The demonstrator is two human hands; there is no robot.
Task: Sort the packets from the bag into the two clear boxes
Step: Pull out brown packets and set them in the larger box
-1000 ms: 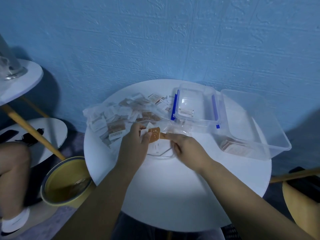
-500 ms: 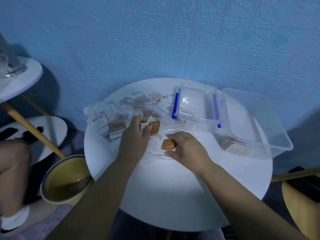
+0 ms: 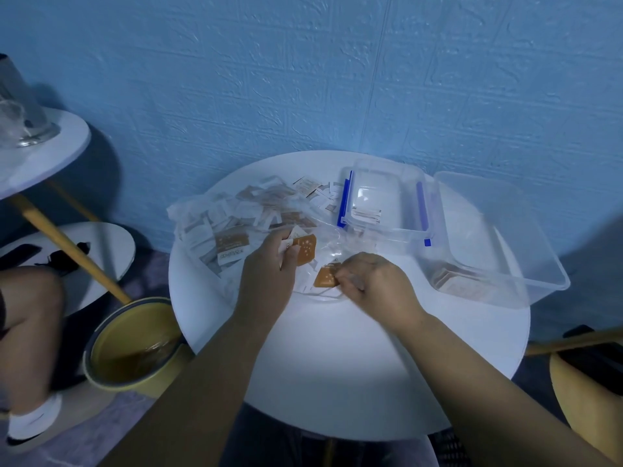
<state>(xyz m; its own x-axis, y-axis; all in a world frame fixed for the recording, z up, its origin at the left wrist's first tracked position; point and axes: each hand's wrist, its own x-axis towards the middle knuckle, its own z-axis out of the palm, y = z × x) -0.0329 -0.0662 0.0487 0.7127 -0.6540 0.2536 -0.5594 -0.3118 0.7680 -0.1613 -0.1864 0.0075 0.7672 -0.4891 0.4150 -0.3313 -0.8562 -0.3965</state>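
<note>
A clear plastic bag (image 3: 236,217) full of small white and brown packets lies at the back left of the round white table (image 3: 337,358). My left hand (image 3: 269,274) grips a few packets, an orange one (image 3: 306,248) on top. My right hand (image 3: 374,281) pinches another orange packet (image 3: 325,277) just above the table, beside loose white packets. A small clear box with blue clips (image 3: 384,203) holds a few packets. A larger clear box (image 3: 505,237) to its right holds a stack of brown packets (image 3: 455,281).
The blue wall stands right behind the table. A yellow bin (image 3: 131,352) sits on the floor to the left, next to a person's leg (image 3: 27,315). A second small table (image 3: 43,146) with a glass stands at far left. A wooden chair (image 3: 586,372) is at right.
My right hand took an orange packet from near my left hand and drew it down and toward me. My left hand stayed with its packets.
</note>
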